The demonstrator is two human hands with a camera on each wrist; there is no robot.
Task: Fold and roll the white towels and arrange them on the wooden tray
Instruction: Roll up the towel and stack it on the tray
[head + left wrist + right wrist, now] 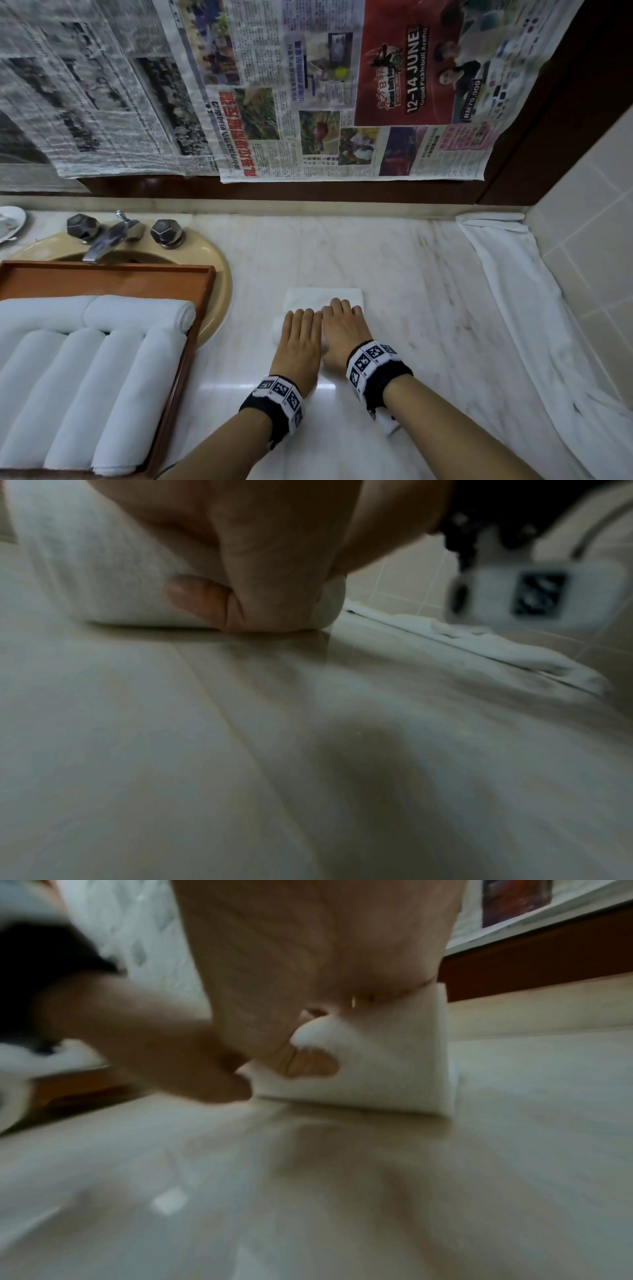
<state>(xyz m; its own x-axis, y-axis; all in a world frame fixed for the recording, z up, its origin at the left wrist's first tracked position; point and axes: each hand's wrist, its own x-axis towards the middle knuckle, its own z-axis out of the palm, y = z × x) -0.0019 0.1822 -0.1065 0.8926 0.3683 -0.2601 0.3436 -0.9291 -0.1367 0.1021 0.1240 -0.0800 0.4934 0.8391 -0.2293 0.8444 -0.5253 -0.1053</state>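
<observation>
While both hands lie side by side on the small white towel [323, 297], the left hand [301, 337] presses palm-down on its rolled near part with fingers laid forward, and the left wrist view shows its thumb [202, 599] tucked against the roll. The right hand [342, 334] lies flat beside it, its fingers reaching onto the flat folded part, its thumb against the cloth. That towel rests on the marble counter [394, 274], its unrolled end pointing toward the newspaper-covered wall [274, 85]. Left of the towel sits the wooden tray [202, 291], set over the beige sink [219, 253] and holding rolled white towels [102, 377]. Right of the towel, a loose white cloth [520, 308] is draped along the tiled side wall.
</observation>
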